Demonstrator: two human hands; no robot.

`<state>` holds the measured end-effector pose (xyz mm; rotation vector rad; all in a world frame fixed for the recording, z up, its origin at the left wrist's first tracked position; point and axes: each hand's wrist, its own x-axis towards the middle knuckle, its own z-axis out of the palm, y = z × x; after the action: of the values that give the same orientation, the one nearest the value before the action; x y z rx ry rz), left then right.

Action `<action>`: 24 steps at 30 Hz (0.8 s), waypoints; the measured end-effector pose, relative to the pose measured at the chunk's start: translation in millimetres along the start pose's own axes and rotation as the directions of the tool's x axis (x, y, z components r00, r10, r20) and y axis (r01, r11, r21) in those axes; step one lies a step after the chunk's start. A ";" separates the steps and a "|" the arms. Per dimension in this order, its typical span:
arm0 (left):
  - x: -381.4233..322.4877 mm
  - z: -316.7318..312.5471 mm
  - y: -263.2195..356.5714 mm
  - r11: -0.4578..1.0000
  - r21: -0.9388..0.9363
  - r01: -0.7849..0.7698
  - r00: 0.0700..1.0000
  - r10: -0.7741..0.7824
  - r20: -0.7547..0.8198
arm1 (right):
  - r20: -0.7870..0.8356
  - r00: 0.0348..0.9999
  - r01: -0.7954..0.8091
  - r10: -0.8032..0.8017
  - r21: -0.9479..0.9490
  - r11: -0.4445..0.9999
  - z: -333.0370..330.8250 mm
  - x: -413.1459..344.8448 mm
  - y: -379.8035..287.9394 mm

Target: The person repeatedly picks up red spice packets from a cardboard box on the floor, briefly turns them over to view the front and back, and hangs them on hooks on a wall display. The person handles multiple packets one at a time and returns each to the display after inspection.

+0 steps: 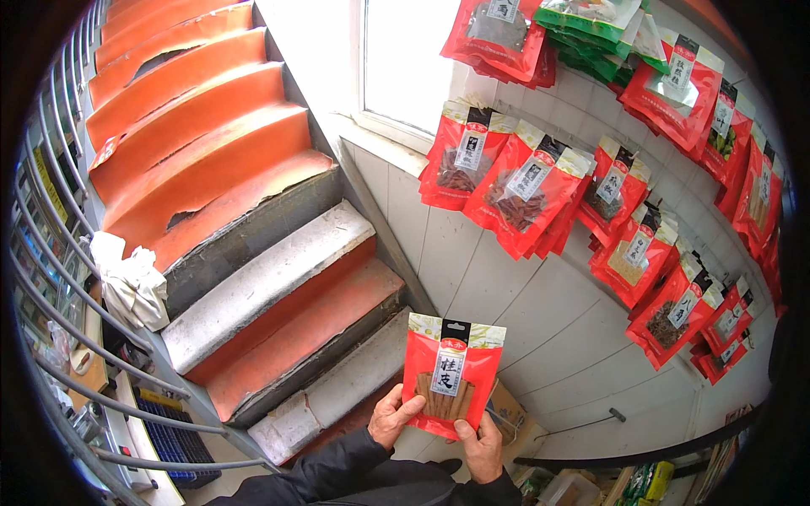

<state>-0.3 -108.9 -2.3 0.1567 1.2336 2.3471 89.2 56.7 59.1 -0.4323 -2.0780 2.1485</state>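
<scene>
A red plastic packet of cinnamon sticks (pixel 452 373) is held upright in front of me, its printed label facing me. My left hand (pixel 393 414) grips its lower left edge, thumb on the front. At the lower right, my right hand (pixel 481 443) pinches the packet with its thumb on the front. Brown sticks show through the clear window. Above and to the right of the hands, similar red spice packets (pixel 528 190) hang from hooks on the wall.
Stairs with torn orange covering (pixel 215 152) rise at the left beside a curved metal railing (pixel 126 373). A white cloth bundle (pixel 130 278) is at the railing. Green packets (pixel 591 25) hang at the top. Behind my right hand stands a cardboard box (pixel 506 411).
</scene>
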 end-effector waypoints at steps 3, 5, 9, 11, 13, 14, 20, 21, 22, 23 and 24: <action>-0.6 6.2 2.1 1.000 0.020 0.012 1.000 -0.012 0.003 | -0.020 0.999 0.037 -0.037 -0.011 0.999 -4.9 0.5 7.6; -1.3 11.1 6.7 1.000 0.013 0.019 1.000 -0.019 0.000 | -0.035 0.998 0.044 -0.044 -0.018 0.999 -6.7 0.5 10.3; -1.2 13.0 13.0 0.999 0.030 0.022 1.000 -0.023 0.019 | -0.057 0.997 0.060 -0.059 -0.001 0.998 2.4 1.9 -6.2; -2.0 11.1 14.8 0.998 0.060 0.022 0.999 -0.023 0.027 | -0.060 0.996 0.067 -0.068 -0.027 0.997 3.7 2.3 -6.6; -3.2 7.2 15.1 0.997 0.077 0.027 0.999 -0.029 0.028 | -0.050 0.998 0.047 -0.050 -0.059 0.997 2.0 2.5 -4.3; -3.8 6.4 17.6 0.998 0.059 0.032 0.999 -0.033 0.022 | -0.055 0.996 0.064 -0.067 -0.051 0.997 3.7 3.5 -4.9; -6.5 2.8 24.5 0.998 0.026 0.057 0.998 -0.058 0.002 | -0.099 0.989 0.116 -0.113 0.026 0.993 16.6 8.2 0.7; -7.5 2.1 25.5 0.998 0.037 0.058 0.998 -0.058 0.002 | -0.099 0.990 0.107 -0.104 0.034 0.994 17.7 8.3 1.6; -8.3 1.2 26.2 0.997 0.048 0.059 0.998 -0.059 0.002 | -0.099 0.991 0.099 -0.094 0.041 0.994 18.6 8.2 1.9; -8.5 -0.5 26.4 0.997 0.047 0.060 0.998 -0.061 0.013 | -0.113 0.988 0.106 -0.101 0.039 0.994 19.4 7.8 1.2; -9.1 -2.8 26.7 0.997 0.046 0.060 0.998 -0.062 0.023 | -0.124 0.987 0.112 -0.107 0.037 0.993 20.5 7.2 -0.5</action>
<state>-2.8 -127.9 18.5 0.1598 1.2629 2.2599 76.4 39.2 59.0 -0.4227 -1.9389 2.0475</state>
